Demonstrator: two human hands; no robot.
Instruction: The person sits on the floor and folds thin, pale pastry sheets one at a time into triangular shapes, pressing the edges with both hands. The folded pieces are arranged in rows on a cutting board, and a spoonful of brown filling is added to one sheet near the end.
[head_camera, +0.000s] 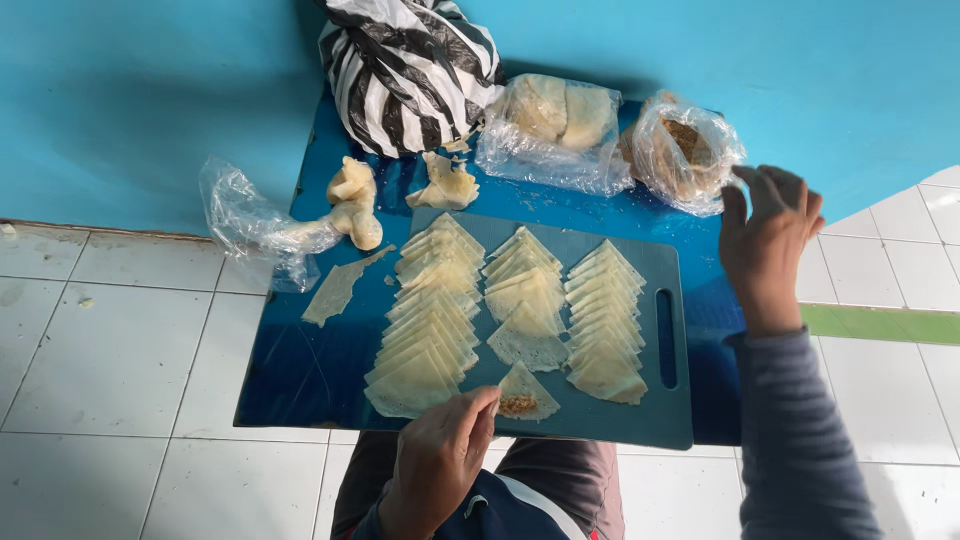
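Left hand (438, 455) pinching a filled pastry triangle (524, 394) at the cutting board's (665, 415) near edge. Right hand (768, 243) open, fingertips apparently touching the clear filling bag (680, 150) at the far right corner. Beside it: 1 clear dough bag (555, 125), 1 striped bag (405, 70).

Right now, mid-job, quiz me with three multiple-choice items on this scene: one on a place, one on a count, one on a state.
1. Where does the striped bag sit?
A. behind the cutting board
B. on the white tiles
C. in the right hand

2. How many rows of pastry triangles lie on the board?
A. one
B. three
C. six

3. What is the left hand doing?
A. hanging free
B. gripping the board's handle slot
C. touching a triangle with filling

Answers: 1 A, it stands at the far edge against the blue wall. 2 B, three overlapping rows show. 3 C, its fingers rest at the filled piece.
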